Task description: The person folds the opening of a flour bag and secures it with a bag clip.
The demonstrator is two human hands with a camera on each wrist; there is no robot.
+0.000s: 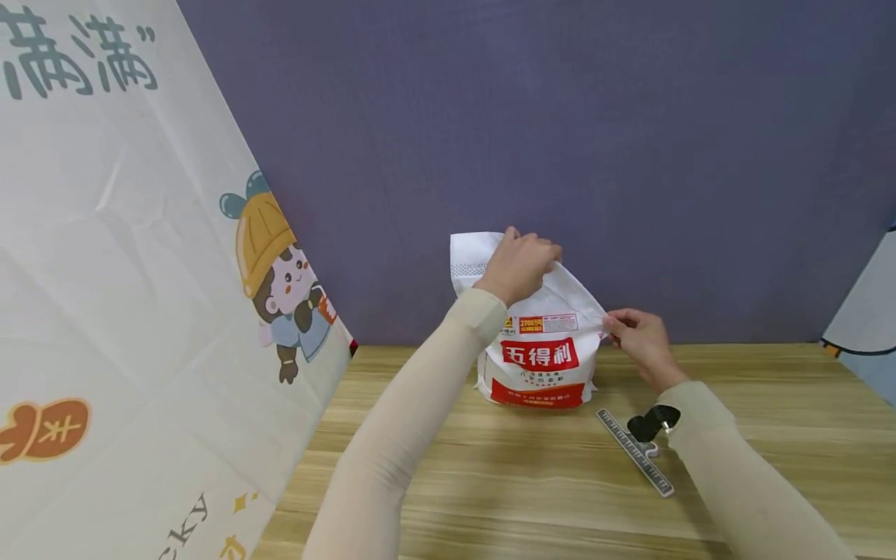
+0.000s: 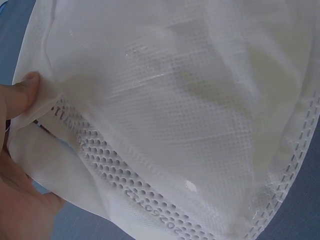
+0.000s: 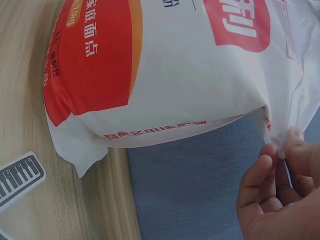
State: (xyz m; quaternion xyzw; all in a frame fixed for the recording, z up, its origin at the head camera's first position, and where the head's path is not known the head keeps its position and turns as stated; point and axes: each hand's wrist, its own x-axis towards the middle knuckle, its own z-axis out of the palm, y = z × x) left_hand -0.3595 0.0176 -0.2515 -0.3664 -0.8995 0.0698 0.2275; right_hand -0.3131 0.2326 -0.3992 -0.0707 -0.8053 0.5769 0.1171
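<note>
A white flour bag (image 1: 553, 295) with red printed panels stands upright on the wooden table. My left hand (image 1: 519, 266) grips the top of it, and the upper left corner sticks out beyond the fingers. The left wrist view has the thumb (image 2: 22, 95) on the white woven material near a perforated band. At the bag's right edge, level with the upper print, my right hand (image 1: 644, 344) pinches the side fold between thumb and fingertips. Below this hand a long flat clip with ruler-like markings (image 1: 633, 451) lies on the table, partly covered by the wrist camera.
Behind the bag rises a dark blue-grey backdrop (image 1: 560, 117). A white sheet with cartoon prints (image 1: 140, 257) borders the table (image 1: 490, 482) on the left. At the far right are a pale panel (image 1: 868, 303) and a black cable (image 1: 861, 352).
</note>
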